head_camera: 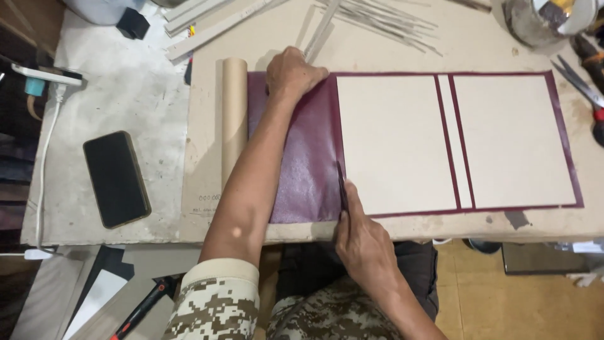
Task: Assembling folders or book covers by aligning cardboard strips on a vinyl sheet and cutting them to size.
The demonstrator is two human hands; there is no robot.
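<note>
A maroon textured sheet [308, 164] lies flat on a cardboard mat [201, 151], unrolled from a tan roll [234, 119] at its left end. Two large grey boards [393, 145] [511, 141] and a narrow spine strip [454, 138] lie on the sheet, with a maroon margin around them. My left hand [290, 72] presses flat on the sheet's top edge beside the roll. My right hand [362, 236] holds a dark slim knife [341, 186] against the left edge of the nearer board, close to the table's front edge.
A black phone [116, 178] lies at the left on the worn white tabletop [126, 88]. A charger with a white cable [47, 79] sits further left. Board strips [214, 28] and thin rods [377, 22] lie at the back. Scissors [582, 85] and a pot [535, 22] stand at the right.
</note>
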